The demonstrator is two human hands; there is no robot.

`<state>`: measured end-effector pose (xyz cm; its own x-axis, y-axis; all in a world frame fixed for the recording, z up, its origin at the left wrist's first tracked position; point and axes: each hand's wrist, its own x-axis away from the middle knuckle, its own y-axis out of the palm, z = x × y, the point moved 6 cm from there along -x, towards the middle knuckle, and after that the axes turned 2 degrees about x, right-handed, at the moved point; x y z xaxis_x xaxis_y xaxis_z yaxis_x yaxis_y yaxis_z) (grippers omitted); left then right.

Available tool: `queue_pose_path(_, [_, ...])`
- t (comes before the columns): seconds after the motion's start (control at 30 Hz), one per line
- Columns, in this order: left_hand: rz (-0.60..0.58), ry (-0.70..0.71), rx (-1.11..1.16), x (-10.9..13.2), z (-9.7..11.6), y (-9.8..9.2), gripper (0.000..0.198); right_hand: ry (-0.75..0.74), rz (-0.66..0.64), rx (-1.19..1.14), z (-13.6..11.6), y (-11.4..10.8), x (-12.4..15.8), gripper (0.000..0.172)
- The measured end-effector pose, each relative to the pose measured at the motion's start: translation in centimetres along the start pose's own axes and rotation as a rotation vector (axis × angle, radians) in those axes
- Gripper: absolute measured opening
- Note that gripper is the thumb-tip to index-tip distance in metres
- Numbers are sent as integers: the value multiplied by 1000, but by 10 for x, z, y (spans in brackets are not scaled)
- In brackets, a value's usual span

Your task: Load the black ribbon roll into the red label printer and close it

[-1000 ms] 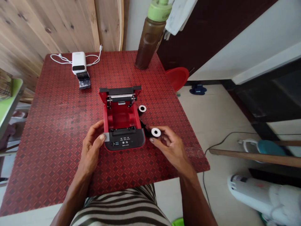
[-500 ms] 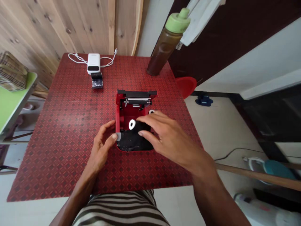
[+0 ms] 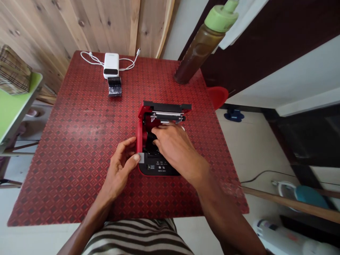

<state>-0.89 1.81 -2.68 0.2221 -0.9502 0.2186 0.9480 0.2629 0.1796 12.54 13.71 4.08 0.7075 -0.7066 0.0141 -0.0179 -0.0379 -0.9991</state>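
Note:
A red and black printer (image 3: pixel 143 168) sits on the table with its lid (image 3: pixel 170 107) raised. My left hand (image 3: pixel 120 164) steadies its left side, fingers against the red wall and thumb on the grey patch at the front corner. Down inside the body, my right hand (image 3: pixel 176 147) has curled fingers around a black ribbon roll (image 3: pixel 151 137). The hand covers most of that roll. Buttons and small print show on the black front panel. A white round end (image 3: pixel 183 129) of something peeks out beyond my right hand.
The red patterned table (image 3: pixel 87 159) also bears a white power bank (image 3: pixel 111 63) with a white cable, a black wrapped piece (image 3: pixel 114 88) and a tall brown bottle (image 3: pixel 196 53) with a green cap. A red stool (image 3: pixel 219 97) stands beyond the right edge.
My right hand has lowered the black roll from above the front panel into the printer's body. The front panel, covered before by black film, is now exposed. The view has shifted slightly.

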Motion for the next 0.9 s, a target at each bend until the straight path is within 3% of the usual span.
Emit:
queue_pose_path(0.23, [-3, 11, -24, -1, 1, -1, 56, 21, -22, -96, 2, 7, -2, 26])
queue_pose_path(0.4, [-4, 8, -29, -1, 0, -1, 57, -66, 81, -384, 8, -16, 22, 41])
queue_pose_path(0.53, [-6, -11, -2, -1, -2, -2, 58, -150, 99, -561, 13, -28, 49, 23])
queue_pose_path(0.67, [-12, -11, 2, 1, 1, -2, 56, -176, 142, -644, 16, -26, 60, 19])
queue_pose_path(0.8, [42, 53, -51, -11, 16, -8, 51, -188, 209, -680, 16, -24, 59, 25])
queue_pose_path(0.9, [103, 208, -103, -37, 46, -10, 43, -186, 303, -662, 14, -27, 62, 28])
